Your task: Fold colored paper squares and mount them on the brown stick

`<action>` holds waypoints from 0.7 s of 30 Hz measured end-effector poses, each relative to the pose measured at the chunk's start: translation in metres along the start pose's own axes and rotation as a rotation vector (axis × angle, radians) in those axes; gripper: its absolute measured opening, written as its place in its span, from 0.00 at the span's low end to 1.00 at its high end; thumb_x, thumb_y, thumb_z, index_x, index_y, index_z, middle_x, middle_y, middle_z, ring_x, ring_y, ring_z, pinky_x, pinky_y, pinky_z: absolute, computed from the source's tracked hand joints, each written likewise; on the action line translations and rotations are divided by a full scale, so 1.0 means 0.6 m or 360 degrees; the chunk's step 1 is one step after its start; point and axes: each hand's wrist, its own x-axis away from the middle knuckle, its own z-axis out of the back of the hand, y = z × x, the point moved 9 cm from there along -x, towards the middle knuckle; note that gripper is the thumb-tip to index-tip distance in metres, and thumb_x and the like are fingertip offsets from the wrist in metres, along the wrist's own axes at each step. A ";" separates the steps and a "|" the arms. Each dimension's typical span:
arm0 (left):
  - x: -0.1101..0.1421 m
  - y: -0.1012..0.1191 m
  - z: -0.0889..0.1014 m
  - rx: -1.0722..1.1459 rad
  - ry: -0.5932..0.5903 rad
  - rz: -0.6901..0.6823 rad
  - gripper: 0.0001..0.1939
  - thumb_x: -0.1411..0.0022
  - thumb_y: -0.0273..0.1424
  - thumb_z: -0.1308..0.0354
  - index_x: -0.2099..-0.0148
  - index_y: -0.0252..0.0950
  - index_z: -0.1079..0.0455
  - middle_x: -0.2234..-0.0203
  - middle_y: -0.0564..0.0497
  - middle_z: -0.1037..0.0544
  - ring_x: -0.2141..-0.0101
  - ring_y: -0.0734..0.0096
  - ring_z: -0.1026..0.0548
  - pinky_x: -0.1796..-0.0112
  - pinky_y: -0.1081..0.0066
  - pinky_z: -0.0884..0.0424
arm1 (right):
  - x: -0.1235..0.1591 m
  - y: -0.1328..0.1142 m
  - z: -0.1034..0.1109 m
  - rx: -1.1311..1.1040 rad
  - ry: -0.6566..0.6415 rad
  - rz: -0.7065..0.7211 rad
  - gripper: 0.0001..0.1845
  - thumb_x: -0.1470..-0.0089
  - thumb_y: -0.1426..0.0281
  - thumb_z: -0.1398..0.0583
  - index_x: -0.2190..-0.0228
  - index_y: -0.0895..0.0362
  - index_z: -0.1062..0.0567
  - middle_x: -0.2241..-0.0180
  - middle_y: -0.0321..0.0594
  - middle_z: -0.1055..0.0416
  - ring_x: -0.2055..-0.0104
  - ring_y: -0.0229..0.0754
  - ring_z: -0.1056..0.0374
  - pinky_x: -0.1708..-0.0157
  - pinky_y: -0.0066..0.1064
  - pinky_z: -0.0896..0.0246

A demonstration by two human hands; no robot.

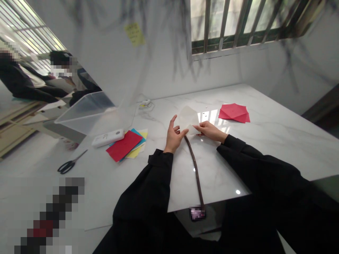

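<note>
Fingers of the right hand (pixel 210 131) pinch the white paper (pixel 188 117) near its right corner; the left hand (pixel 174 138) lays its thumb there too, any grip beneath hidden; over the table (pixel 275 130), folding looks begun, the far part apparently unfolded.

**Matt against gloss**

Tabletop (pixel 219 169): glossy, smooth, marble-look. White sheet (pixel 188 116): matt paper. Red sheets (pixel 233 112): matt paper. Scissors (pixel 68 165): metal and plastic. Bin (pixel 86 118): translucent plastic, smooth. White device (pixel 109 138): smooth plastic. Sleeves (pixel 143 187): matt cloth. Window bars (pixel 225 24): metal.
</note>
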 end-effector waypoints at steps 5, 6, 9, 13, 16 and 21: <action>-0.018 -0.023 0.011 0.0047 0.0085 0.0055 0.47 0.49 0.34 0.26 0.30 0.37 0.39 0.65 0.48 0.17 0.67 0.65 0.18 0.61 0.65 0.21 | 0.002 -0.009 -0.010 0.0066 -0.0086 0.0043 0.38 0.46 0.35 0.38 0.77 0.59 0.23 0.80 0.40 0.28 0.78 0.35 0.39 0.77 0.29 0.45; -0.023 -0.027 0.013 0.0081 0.0109 0.0069 0.43 0.49 0.35 0.26 0.33 0.35 0.36 0.64 0.47 0.17 0.66 0.64 0.18 0.61 0.65 0.21 | 0.001 -0.011 -0.015 0.0005 -0.0119 0.0055 0.38 0.44 0.35 0.40 0.75 0.60 0.22 0.77 0.42 0.26 0.78 0.35 0.37 0.76 0.29 0.44; -0.035 -0.036 0.021 0.0168 0.0184 0.0106 0.34 0.50 0.36 0.25 0.43 0.34 0.30 0.61 0.45 0.16 0.64 0.64 0.18 0.61 0.66 0.21 | 0.000 -0.018 -0.027 -0.0057 -0.0187 0.0114 0.33 0.42 0.40 0.38 0.68 0.60 0.19 0.71 0.44 0.22 0.76 0.36 0.35 0.75 0.29 0.42; -0.037 -0.034 0.023 0.0177 0.0209 0.0115 0.28 0.50 0.37 0.26 0.50 0.34 0.27 0.58 0.44 0.16 0.62 0.64 0.18 0.61 0.67 0.20 | 0.002 -0.024 -0.029 0.0077 -0.0170 0.0201 0.25 0.41 0.49 0.35 0.62 0.59 0.17 0.72 0.41 0.22 0.76 0.35 0.34 0.76 0.27 0.42; -0.032 -0.028 0.019 0.0134 0.0173 0.0121 0.26 0.50 0.38 0.26 0.51 0.34 0.26 0.56 0.43 0.16 0.59 0.63 0.18 0.60 0.66 0.20 | 0.002 -0.024 -0.028 0.0067 -0.0148 0.0223 0.24 0.38 0.50 0.37 0.64 0.59 0.17 0.73 0.40 0.22 0.76 0.34 0.34 0.76 0.27 0.42; -0.027 -0.024 0.013 0.0191 0.0110 0.0116 0.26 0.49 0.39 0.25 0.50 0.33 0.24 0.53 0.41 0.16 0.54 0.57 0.18 0.54 0.60 0.21 | -0.004 -0.014 -0.027 -0.0102 -0.0160 0.0148 0.26 0.37 0.48 0.38 0.64 0.59 0.17 0.73 0.42 0.22 0.76 0.35 0.34 0.76 0.27 0.43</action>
